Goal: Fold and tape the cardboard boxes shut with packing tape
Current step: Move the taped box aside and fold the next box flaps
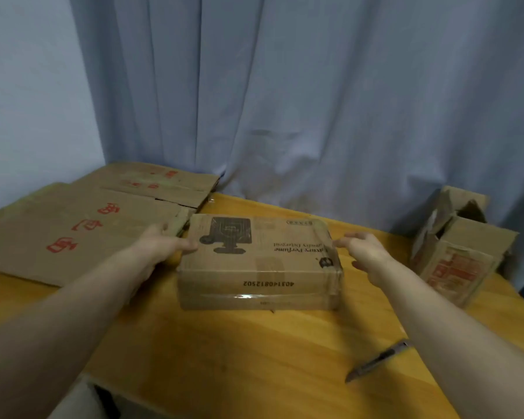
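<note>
From the head view, the flat brown cardboard box with black print (259, 261) sits mid-way across the yellow wooden surface (239, 352), its flaps down and clear tape shining along the front face and over the right end. My left hand (161, 246) grips its left end, thumb laid over the top edge. My right hand (366, 255) is loose and spread, fingertips just touching the upper right edge and holding nothing.

I judge this box sealed, and I am steadying or checking it. Next it should go aside so the open-topped brown cardboard box with red print (457, 255), well off to the right, can be closed (no tape roll shows, so that must be found first).

Flattened brown cardboard sheets with red characters (73, 231) crowd the left, nearly touching the sealed box. A dark slim utility knife (378, 361) lies near the front right edge, under my forearm; I would mind it. Bare wood lies in front.
</note>
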The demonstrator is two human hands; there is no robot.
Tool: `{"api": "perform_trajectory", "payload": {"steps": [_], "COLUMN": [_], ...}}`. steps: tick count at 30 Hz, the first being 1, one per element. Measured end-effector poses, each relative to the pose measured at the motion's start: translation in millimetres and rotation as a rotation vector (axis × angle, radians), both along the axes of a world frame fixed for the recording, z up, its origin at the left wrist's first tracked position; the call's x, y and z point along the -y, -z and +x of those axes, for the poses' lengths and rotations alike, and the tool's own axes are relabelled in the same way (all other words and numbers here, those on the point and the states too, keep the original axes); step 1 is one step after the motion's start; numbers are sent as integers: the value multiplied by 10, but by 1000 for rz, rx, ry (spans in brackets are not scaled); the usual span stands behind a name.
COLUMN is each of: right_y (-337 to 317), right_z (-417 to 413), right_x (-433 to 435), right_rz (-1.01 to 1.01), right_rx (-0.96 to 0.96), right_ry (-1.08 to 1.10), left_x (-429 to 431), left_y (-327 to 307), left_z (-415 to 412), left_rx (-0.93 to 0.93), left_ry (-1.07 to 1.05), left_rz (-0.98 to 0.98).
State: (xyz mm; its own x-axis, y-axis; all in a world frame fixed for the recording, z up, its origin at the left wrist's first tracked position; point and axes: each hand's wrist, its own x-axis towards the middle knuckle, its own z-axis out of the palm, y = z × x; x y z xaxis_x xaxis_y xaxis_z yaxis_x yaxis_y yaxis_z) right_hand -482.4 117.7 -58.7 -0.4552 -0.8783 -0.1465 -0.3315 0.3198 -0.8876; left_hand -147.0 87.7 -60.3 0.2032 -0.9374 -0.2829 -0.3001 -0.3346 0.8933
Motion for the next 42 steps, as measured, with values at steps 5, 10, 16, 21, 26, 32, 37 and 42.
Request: {"api": "perform_trajectory", "payload": {"steps": [5, 10, 16, 21, 26, 32, 37, 42], "right_y": [24, -23, -281, -375, -464, -849, -1008, -1118], "right_z": [46, -48, -143, 46, 88, 342, 390, 302], "right_x": [425, 562, 254, -54, -221, -143, 40, 180], "right_rz": [160, -23, -291, -268, -237, -64, 173, 55], "right_rx": [127, 314, 365, 192, -666, -1275, -1265, -1114], "right_ry": [-54, -58, -99, -88, -85, -594, -720, -561], "left_x": [465, 559, 272, -44, -190, -268, -140, -71], "left_y": [51, -71, -513, -573, -534, -766, -863, -980], "left_z": [-50, -141, -208, -280, -179, -220, -438, -408], "left_rx": [14, -135, -264, -283, 223, 1279, 1360, 1279], "left_ry": [5, 42, 107, -12, -74, 607, 791, 731], "left_rz": [116, -74, -356, -407, -427, -1021, -417, -415]}}
